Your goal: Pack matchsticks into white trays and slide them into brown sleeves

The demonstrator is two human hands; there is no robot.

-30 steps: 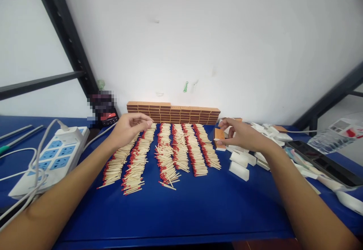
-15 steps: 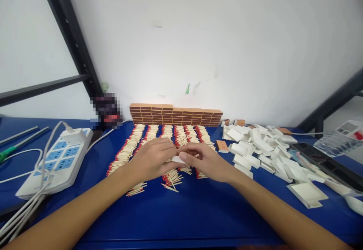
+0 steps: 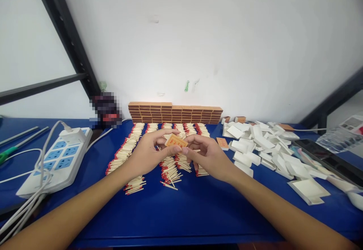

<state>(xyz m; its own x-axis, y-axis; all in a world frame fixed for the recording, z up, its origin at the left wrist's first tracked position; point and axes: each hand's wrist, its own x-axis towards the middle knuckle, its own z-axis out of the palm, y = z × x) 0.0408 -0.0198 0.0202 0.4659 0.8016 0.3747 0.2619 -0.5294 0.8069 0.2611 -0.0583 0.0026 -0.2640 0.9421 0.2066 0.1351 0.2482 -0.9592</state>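
Observation:
Between both hands, above the rows of matches, an orange matchbox [image 3: 176, 141] with printing on its top is tilted up. My left hand [image 3: 153, 150] grips its left side, thumb along the near edge. From the other side, my right hand [image 3: 207, 152] pinches its right corner, the thumb meeting the left one. Below the hands, red-tipped matches [image 3: 124, 152] lie in several long rows on the blue table [image 3: 181, 219]. Behind them a long stack of matchboxes [image 3: 176, 113] stands against the wall. Another orange matchbox [image 3: 222, 143] lies just right of my right hand.
White matchbox trays [image 3: 263, 140] are heaped on the right, with a dark phone-like slab [image 3: 329, 163] and a clear plastic bottle [image 3: 340, 135] beyond. To the left lie a white power strip [image 3: 61, 163], cables and a green-handled tool [image 3: 8, 153]. Dark metal posts [image 3: 68, 34] frame the table.
The hands have turned and raised the held item: earlier a white part showed between the fingers, now the orange printed face of the matchbox is visible. Both hands still hold it together.

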